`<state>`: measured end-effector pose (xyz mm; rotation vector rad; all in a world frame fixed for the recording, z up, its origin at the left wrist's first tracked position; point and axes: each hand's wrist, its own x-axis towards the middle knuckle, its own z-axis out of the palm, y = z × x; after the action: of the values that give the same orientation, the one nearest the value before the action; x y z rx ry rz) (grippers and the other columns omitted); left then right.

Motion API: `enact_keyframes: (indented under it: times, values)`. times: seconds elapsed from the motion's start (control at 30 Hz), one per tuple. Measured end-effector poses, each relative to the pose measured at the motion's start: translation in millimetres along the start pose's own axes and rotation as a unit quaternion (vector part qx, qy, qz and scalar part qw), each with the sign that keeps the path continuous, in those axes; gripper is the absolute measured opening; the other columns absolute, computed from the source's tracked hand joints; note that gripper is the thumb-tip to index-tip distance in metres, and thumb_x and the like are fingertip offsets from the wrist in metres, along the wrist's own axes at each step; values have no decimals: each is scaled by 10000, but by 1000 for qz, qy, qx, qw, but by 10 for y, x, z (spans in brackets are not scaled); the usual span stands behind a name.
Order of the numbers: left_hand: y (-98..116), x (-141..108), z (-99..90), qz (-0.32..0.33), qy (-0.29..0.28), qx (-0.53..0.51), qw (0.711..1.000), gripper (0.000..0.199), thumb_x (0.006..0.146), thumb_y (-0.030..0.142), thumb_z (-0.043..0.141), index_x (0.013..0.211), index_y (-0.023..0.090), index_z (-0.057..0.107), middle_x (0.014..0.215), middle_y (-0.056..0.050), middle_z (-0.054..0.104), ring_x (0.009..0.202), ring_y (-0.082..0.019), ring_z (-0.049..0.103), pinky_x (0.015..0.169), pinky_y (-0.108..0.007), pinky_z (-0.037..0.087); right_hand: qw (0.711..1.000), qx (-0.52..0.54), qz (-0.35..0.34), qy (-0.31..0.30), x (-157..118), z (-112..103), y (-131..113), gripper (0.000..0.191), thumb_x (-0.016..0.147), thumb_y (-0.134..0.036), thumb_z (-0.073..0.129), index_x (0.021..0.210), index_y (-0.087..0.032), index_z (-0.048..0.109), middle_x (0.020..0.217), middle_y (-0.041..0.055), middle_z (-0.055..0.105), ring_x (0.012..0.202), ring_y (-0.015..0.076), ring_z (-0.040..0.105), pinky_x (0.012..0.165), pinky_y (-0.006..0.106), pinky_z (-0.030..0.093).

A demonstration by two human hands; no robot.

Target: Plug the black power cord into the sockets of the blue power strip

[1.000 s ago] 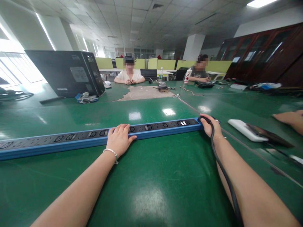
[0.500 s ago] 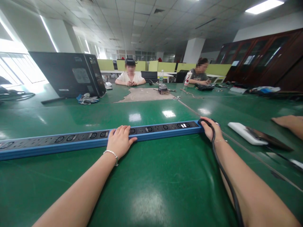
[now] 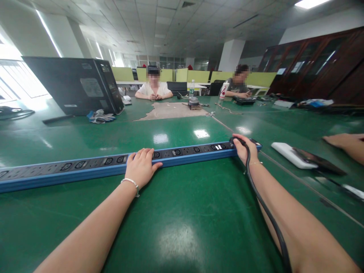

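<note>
Power strip: one long blue power strip with a black top, lying across the green table; its left end runs out of view.
Left hand: the left hand is partly curled over the strip and has hold of it, fingers on top and thumb on the near side.
Right hand: the right hand is closed around one black plug at the strip's right end; I cannot tell if the plug is pushed in.
Cord: one black cord hangs down along the right arm.
Bottles: two, one clear bottle and one white bottle; what is in them is too small to tell.
Cupboard: one brown cupboard with glass doors, too dark inside to tell.
Computer box: one big black box, gloves beside it.
People: two across the table, plus a hand at the right.
</note>
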<state>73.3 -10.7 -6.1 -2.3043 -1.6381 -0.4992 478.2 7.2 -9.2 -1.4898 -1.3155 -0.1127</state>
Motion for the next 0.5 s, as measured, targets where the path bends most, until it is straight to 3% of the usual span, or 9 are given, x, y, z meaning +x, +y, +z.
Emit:
enact_keyframes:
  times: [0.27, 0.4, 0.5]
  values:
    - [-6, -5, 23, -1, 6, -6, 1000, 528, 845, 521, 411, 1257, 193, 452, 1282, -120, 536, 1210, -263, 445, 997, -451, 304, 996, -72, -28, -41, -99, 27, 72, 340, 780, -415, 489, 1007, -243, 676, 975, 49, 699, 938, 249, 626, 904, 437, 455]
    - [-7, -8, 23, -2, 6, -6, 1000, 521, 848, 511, 414, 1255, 188, 454, 1286, -121, 533, 1209, -261, 446, 997, -448, 305, 997, -69, -30, -36, -141, 33, 77, 348, 772, -411, 484, 1009, -237, 670, 1052, 63, 679, 1025, 265, 599, 952, 470, 416]
    - [-8, -9, 20, 0, 5, -4, 1000, 524, 848, 508, 419, 1255, 180, 454, 1286, -123, 533, 1205, -264, 450, 994, -448, 309, 998, -60, -23, -26, -157, 41, 70, 320, 764, -397, 496, 989, -249, 670, 1017, 52, 689, 978, 254, 614, 944, 483, 414]
